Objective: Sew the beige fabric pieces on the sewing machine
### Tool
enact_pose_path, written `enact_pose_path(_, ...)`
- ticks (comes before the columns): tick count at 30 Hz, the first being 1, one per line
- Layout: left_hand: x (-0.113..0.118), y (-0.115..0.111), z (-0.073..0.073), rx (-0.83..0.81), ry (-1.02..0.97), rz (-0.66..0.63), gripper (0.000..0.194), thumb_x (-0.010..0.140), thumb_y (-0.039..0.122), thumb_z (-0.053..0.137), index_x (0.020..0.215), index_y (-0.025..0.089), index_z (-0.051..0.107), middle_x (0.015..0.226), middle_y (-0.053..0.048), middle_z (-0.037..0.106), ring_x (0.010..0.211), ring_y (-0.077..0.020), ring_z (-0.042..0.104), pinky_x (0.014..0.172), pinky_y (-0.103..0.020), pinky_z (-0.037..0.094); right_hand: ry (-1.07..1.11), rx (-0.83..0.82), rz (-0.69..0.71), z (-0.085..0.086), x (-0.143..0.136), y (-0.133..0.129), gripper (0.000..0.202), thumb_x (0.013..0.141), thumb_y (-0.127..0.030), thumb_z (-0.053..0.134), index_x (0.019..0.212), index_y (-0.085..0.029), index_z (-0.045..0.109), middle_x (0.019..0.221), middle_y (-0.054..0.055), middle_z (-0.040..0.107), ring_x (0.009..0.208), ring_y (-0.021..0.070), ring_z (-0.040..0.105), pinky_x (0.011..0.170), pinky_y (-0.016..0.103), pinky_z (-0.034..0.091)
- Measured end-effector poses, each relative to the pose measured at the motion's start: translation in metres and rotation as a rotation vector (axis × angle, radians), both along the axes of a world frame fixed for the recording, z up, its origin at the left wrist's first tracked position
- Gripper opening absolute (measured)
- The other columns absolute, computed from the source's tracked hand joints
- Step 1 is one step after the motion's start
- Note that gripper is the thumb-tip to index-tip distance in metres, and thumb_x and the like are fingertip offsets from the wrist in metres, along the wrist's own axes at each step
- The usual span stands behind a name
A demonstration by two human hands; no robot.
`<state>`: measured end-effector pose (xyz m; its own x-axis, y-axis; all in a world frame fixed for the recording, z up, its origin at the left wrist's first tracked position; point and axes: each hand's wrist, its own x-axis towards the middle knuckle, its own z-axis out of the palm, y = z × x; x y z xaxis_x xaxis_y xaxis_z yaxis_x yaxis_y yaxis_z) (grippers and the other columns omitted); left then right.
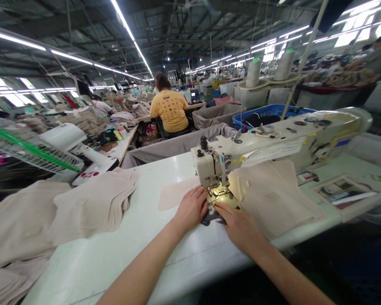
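Note:
My left hand (192,207) lies with its fingers stretched out beside the presser foot of a sewing machine (212,165). Its fingertips touch the near end of a flat beige fabric piece (172,195), which is partly hidden under the hand. On the other side of the foot, my right hand (241,226) reaches forward. Its extended fingertips rest at the front edge of the shiny needle plate (225,198), and whether any cloth lies beneath them is hard to see. Larger beige fabric panels (276,199) are spread right of the needle, under the machine arm.
Stacked beige fabric panels (89,205) lie at the table's left, near a white fan (65,137). A grey cloth-lined bin (174,144) and a blue basket (269,114) stand behind the table. A tray of small tools (343,195) sits right. A co-worker (169,106) sits ahead.

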<state>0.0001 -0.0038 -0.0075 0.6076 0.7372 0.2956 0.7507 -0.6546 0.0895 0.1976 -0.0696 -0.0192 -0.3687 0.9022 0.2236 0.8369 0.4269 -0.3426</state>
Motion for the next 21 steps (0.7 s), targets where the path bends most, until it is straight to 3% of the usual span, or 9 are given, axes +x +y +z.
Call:
enact_pose_path(4,0.003,-0.004,0.009,-0.018,0.069,0.064,0.034,0.098,0.028,0.052,0.130,0.016,0.058,0.129,-0.013,0.063,0.121,-0.0281,0.057,0.099,-0.046,0.051,0.007,-0.018,-0.005,0.001,0.001,0.000,0.053,0.087,-0.001,0.043,0.131,-0.020,0.065,0.139,0.009,0.064,0.103,0.0231,0.072,0.090,0.037,0.058)
enact_pose_path(7,0.005,-0.012,0.019,-0.042,0.101,0.106,0.027,0.097,0.020,0.049,0.120,0.016,0.063,0.115,-0.012,0.066,0.107,-0.0269,0.059,0.092,-0.043,0.053,0.009,-0.061,-0.012,0.007,0.001,-0.002,0.049,0.087,-0.003,0.045,0.129,-0.018,0.065,0.138,0.010,0.064,0.102,0.0232,0.072,0.090,0.036,0.057)
enact_pose_path(10,0.007,-0.022,0.025,-0.135,0.087,0.047,0.027,0.091,0.007,0.047,0.107,0.016,0.067,0.106,-0.009,0.064,0.096,-0.0223,0.060,0.089,-0.036,0.053,0.063,-0.074,-0.009,0.012,0.003,-0.008,0.037,0.092,-0.010,0.050,0.125,-0.018,0.065,0.132,0.009,0.067,0.099,0.0228,0.072,0.087,0.035,0.056)
enact_pose_path(12,0.009,-0.029,0.026,-0.175,0.090,-0.007,0.027,0.091,0.007,0.048,0.108,0.017,0.066,0.106,-0.009,0.064,0.094,-0.0215,0.060,0.086,-0.035,0.053,0.114,-0.067,0.007,0.014,0.004,-0.013,0.030,0.095,-0.017,0.053,0.123,-0.018,0.065,0.128,0.008,0.068,0.097,0.0222,0.071,0.084,0.033,0.056)
enact_pose_path(21,0.017,-0.031,0.019,-0.127,0.149,0.024,0.034,0.093,0.014,0.055,0.127,0.018,0.058,0.132,-0.011,0.060,0.121,-0.0278,0.054,0.095,-0.042,0.051,0.070,-0.088,0.023,0.012,0.005,-0.015,0.029,0.096,-0.019,0.056,0.122,-0.021,0.065,0.136,0.007,0.064,0.100,0.0214,0.071,0.085,0.033,0.055)
